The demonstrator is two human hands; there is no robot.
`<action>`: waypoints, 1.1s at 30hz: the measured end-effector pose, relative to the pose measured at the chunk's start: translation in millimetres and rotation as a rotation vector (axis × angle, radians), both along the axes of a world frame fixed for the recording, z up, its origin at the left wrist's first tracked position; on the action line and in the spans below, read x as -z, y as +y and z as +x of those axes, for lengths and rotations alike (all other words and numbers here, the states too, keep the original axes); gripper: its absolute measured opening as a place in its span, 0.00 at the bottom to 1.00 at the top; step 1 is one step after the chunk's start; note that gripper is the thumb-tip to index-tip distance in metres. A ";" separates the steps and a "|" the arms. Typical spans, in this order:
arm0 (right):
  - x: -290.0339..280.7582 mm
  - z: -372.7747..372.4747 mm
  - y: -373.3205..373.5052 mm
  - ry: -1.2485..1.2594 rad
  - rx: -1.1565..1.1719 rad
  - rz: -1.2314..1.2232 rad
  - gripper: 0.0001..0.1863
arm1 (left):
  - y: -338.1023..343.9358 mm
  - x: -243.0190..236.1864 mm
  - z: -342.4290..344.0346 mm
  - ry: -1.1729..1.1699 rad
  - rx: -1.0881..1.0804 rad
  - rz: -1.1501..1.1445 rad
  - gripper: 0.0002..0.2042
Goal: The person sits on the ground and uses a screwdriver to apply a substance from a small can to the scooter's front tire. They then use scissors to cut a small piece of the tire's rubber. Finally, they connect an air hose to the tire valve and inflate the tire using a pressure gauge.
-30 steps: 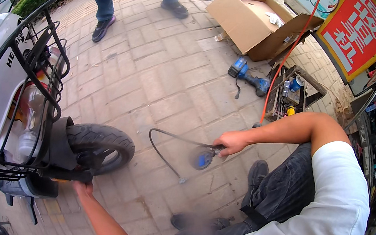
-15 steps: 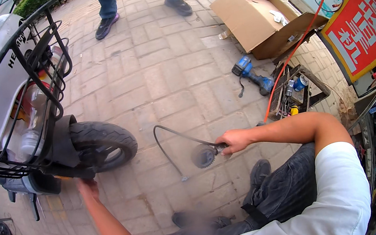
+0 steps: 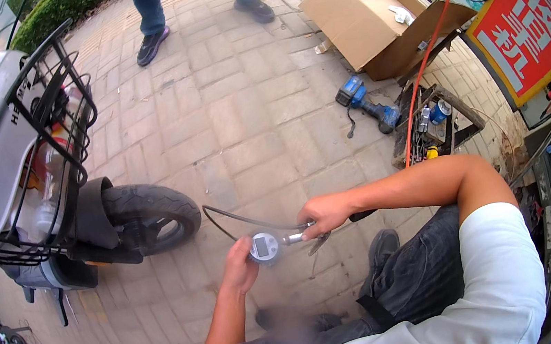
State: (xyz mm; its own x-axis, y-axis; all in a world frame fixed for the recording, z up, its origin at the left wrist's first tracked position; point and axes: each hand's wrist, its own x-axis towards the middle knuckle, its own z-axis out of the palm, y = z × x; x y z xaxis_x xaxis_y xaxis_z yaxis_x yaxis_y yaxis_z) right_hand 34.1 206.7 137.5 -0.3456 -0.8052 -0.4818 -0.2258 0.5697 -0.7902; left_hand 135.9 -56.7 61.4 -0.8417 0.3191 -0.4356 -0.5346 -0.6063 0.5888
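Between my hands is a tire inflator gauge (image 3: 264,247) with a round grey dial, a small screen and a metal neck. My right hand (image 3: 325,214) is closed round its handle, whose lever shows below the fingers. From there a thin black hose (image 3: 248,215) loops left and comes down to my left hand (image 3: 238,266). That hand is closed at the dial's left edge, its fingers on the hose's lower end; whether they also grip the dial is hidden. Left of it stands the scooter's black front tire (image 3: 156,215), apart from both hands.
A white scooter with a black wire basket (image 3: 15,154) fills the left side. To the right are a blue cordless tool (image 3: 368,105), a tool tray (image 3: 468,126), a cardboard box (image 3: 357,25), an orange hose (image 3: 429,61) and a red sign (image 3: 522,28). A person's shoes (image 3: 153,45) stand ahead.
My left hand has left the spot under the scooter's front wheel and come right to the gauge and hose end. The gauge has turned its screen upward and moved slightly left with my right hand.
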 end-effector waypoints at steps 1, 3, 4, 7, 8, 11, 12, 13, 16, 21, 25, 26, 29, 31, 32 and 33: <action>-0.1 0.8 1.7 -0.020 -0.002 0.008 0.19 | 0.3 -6.4 -0.6 0.010 0.062 -0.090 0.18; -2.2 4.3 4.6 -0.069 -0.015 0.026 0.19 | 0.0 -20.4 3.9 0.022 0.178 -0.268 0.17; -3.9 6.2 5.5 -0.054 -0.031 0.002 0.19 | -3.2 -19.8 7.8 0.001 0.183 -0.286 0.16; -3.5 6.3 15.4 0.034 -0.060 -0.144 0.20 | -5.2 -27.0 20.4 0.051 0.080 -0.218 0.16; 3.9 6.4 29.0 0.088 -0.058 -0.243 0.20 | -10.1 -24.7 25.5 0.040 0.021 -0.216 0.16; 10.7 1.8 49.8 0.118 -0.006 -0.224 0.20 | -14.8 -36.7 27.3 0.039 -0.045 -0.281 0.15; 13.1 0.6 50.3 0.099 0.018 -0.171 0.20 | -12.2 -37.7 29.6 0.011 -0.085 -0.266 0.14; 16.0 -1.8 49.4 0.171 0.012 -0.183 0.19 | -9.7 -37.6 31.1 -0.023 -0.125 -0.246 0.14; 17.3 -6.0 47.0 0.392 0.010 -0.156 0.18 | -4.6 -32.3 33.1 -0.116 -0.200 -0.196 0.14; 13.7 -0.3 51.7 0.544 0.052 -0.109 0.16 | 5.9 -21.5 40.5 -0.177 -0.217 -0.207 0.17; 11.9 1.8 52.2 0.592 0.010 -0.086 0.16 | 3.2 -11.5 43.5 -0.168 -0.220 -0.200 0.17; 13.2 -1.2 53.0 0.603 -0.002 -0.094 0.16 | 3.3 -9.4 43.4 -0.159 -0.223 -0.206 0.17; 15.5 -4.1 56.8 0.586 0.018 -0.140 0.16 | 6.1 -18.9 38.6 -0.154 -0.190 -0.180 0.15; 18.0 -6.0 57.3 0.591 0.027 -0.189 0.16 | 4.4 -18.4 39.2 -0.174 -0.224 -0.143 0.14; 24.1 -7.3 58.2 0.607 0.028 -0.214 0.16 | -0.9 -8.7 42.9 -0.196 -0.266 -0.122 0.14; 28.7 -8.6 57.7 0.621 0.029 -0.245 0.16 | -8.9 -3.4 43.6 -0.219 -0.311 -0.106 0.14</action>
